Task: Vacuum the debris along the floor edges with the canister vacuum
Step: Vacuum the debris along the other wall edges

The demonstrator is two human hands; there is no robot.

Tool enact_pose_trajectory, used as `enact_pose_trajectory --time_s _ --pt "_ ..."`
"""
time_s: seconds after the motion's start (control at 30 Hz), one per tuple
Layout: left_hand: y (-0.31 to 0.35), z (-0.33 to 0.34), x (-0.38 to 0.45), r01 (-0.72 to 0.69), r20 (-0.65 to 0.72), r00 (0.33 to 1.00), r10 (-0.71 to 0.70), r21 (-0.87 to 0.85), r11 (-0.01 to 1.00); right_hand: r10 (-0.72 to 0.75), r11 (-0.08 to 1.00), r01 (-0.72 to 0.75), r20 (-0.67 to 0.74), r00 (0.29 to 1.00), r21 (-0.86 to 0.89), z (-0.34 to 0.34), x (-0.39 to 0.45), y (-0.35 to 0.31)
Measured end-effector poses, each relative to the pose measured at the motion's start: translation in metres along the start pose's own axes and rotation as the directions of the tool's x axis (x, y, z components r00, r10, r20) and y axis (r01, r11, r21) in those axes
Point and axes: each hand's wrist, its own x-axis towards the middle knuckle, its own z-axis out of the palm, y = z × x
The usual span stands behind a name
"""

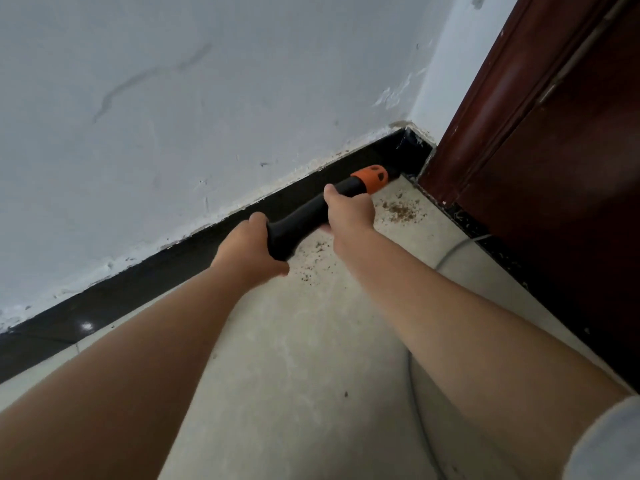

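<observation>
The fingers of the left hand (250,250) are curled around the thick rear end of the black plastic vacuum wand (300,224), thumb on top and the rest wrapped beneath, so the wand's butt sits fully inside the closed grip. The right hand (349,209) holds the same wand farther forward, toward two o'clock from the left hand, fingers folded over the top of the narrower shaft with the thumb on the wall side. A short bare stretch of black shaft shows between the two hands.

Just past the right hand's knuckles, at one o'clock, the wand ends in an orange plastic collar with dark oval holes (370,176), and the tip beyond it goes into the room's corner, where I cannot make out the nozzle against the dark skirting.

The brown crumb-like debris (399,212) lies scattered on the pale beige tiled floor (311,358), just beside the right hand at three o'clock, and a second sprinkling (313,261) lies under and at five o'clock of the left hand.

The glossy black skirting board (138,289) runs from eight o'clock to one o'clock behind the wand, beneath a scuffed white plastered wall (207,98). A dark red-brown wooden door frame (540,140) stands at two o'clock. A pale cord (457,249) curves across the floor at three o'clock.
</observation>
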Motion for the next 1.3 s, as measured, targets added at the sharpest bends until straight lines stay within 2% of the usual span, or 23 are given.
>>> enact_pose_trajectory --time_s 0.1,0.23,0.4,0.53,0.67,0.93,1.3 --pt "-0.041 -0.018 -0.028 0.038 0.026 0.999 -0.039 0.048 0.998 0.077 0.997 -0.079 0.073 0.994 0.016 0.025 -0.037 0.022" --pt "-0.105 -0.044 -0.076 0.144 0.006 0.989 -0.144 0.022 0.989 0.087 0.995 -0.095 0.192 0.978 0.034 0.073 -0.093 0.051" --pt "-0.178 -0.071 -0.135 0.295 0.004 0.955 -0.295 0.011 0.955 0.224 0.969 -0.247 0.341 0.913 0.025 0.125 -0.162 0.084" --pt "-0.221 -0.082 -0.173 0.355 0.001 0.935 -0.356 0.026 0.934 0.28 0.956 -0.291 0.395 0.875 -0.033 0.153 -0.197 0.111" --pt "-0.244 -0.083 -0.194 0.374 0.046 0.924 -0.381 0.11 0.921 0.398 0.914 -0.396 0.371 0.839 -0.086 0.168 -0.213 0.133" --pt "-0.227 -0.074 -0.183 0.35 0.096 0.925 -0.369 0.172 0.921 0.414 0.91 -0.389 0.373 0.83 -0.144 0.151 -0.193 0.125" --pt "-0.145 -0.062 -0.129 0.215 0.188 0.947 -0.261 0.235 0.948 0.373 0.918 -0.397 0.335 0.865 0.004 0.089 -0.136 0.083"
